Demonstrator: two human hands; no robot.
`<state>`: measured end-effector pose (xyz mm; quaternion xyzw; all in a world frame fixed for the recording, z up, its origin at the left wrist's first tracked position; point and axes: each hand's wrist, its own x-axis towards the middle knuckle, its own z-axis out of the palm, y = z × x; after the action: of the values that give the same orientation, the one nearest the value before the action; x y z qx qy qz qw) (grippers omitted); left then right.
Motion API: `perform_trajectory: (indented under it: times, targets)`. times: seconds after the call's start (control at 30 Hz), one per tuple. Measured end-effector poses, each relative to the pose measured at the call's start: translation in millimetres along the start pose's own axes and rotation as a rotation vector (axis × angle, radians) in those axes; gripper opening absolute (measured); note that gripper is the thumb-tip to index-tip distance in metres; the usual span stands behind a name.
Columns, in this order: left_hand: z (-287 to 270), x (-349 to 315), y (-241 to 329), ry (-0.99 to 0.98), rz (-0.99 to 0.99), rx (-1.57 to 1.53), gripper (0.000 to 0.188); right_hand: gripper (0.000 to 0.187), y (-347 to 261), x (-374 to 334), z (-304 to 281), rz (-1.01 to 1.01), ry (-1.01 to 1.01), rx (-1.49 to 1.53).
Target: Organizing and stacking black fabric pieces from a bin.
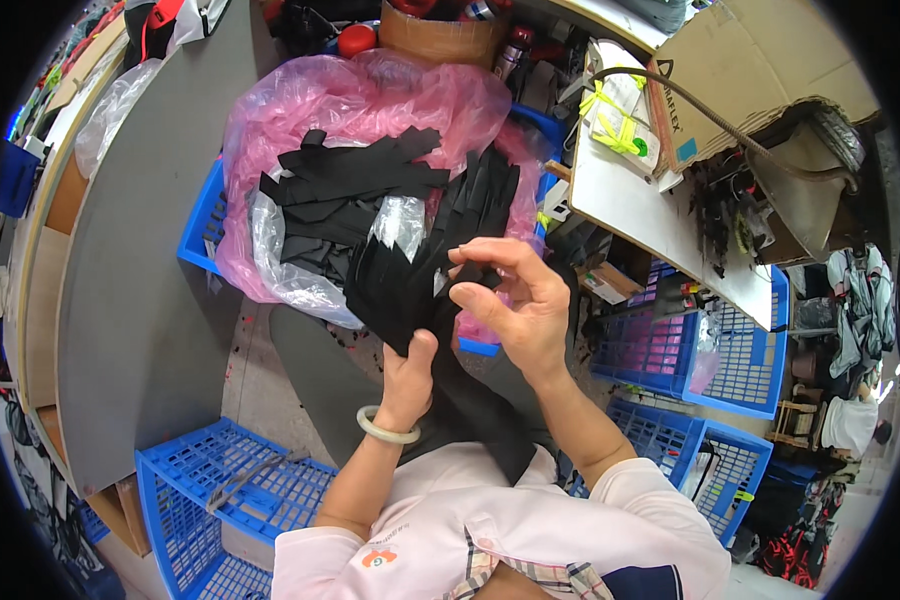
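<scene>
My left hand (408, 385), with a pale bangle on its wrist, is closed round the lower end of a fanned bundle of black fabric strips (395, 295). My right hand (522, 305) is to the right of the bundle, with thumb and fingers curled round a small dark end of a black strip (478, 274). A long black piece of fabric (485, 415) hangs over my lap below the hands. Beyond them, more black strips (365, 170) lie heaped on clear and pink plastic bags (275, 110) lining a blue crate (200, 225).
A grey panel (160, 240) stands on the left. Another blue crate (235, 490) is at the lower left, and blue crates (735, 345) stand at the right. A white worktop (660, 215) with a cardboard box (760, 60) and a curved metal rod (725, 125) is at the upper right.
</scene>
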<state>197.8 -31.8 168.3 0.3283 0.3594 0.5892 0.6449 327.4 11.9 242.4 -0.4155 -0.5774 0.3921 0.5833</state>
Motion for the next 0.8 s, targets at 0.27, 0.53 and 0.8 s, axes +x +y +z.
perform_trajectory:
  times: [0.27, 0.53, 0.8]
  targets:
    - [9, -1, 11, -0.099, -0.29, -0.118, 0.068, 0.016, 2, 7, -10, 0.039, -0.077, 0.011]
    - [14, 4, 9, -0.011, -0.282, -0.174, 0.067, 0.018, 1, 8, -10, 0.174, -0.23, -0.116]
    - [2, 10, 6, -0.097, -0.264, -0.192, 0.065, 0.026, 10, 4, -4, -0.025, -0.227, -0.345]
